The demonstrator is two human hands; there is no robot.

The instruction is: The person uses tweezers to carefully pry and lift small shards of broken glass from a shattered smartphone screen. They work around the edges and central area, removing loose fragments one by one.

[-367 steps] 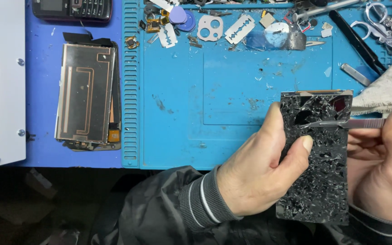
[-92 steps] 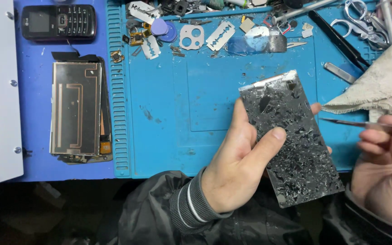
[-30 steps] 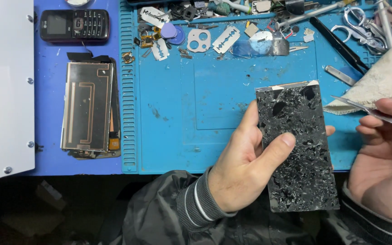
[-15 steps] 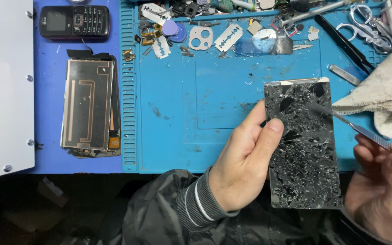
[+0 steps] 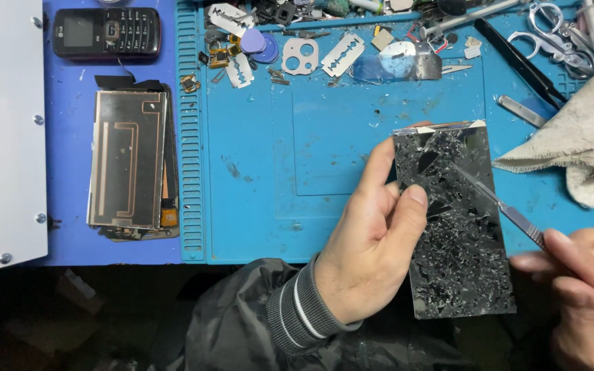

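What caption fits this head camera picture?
Left hand holds a cracked screen while the right hand scrapes it with a blade.

Left hand (image 5: 372, 254) grips shattered screen (image 5: 456, 227); right hand (image 5: 579, 282) presses scalpel (image 5: 496, 203) onto it.

The left hand (image 5: 372, 240) rises from a dark ribbed sleeve, fingers curled and thumb pressed forward in a grip. The right hand (image 5: 579, 282) sits low at the right, fingertips pinched together.
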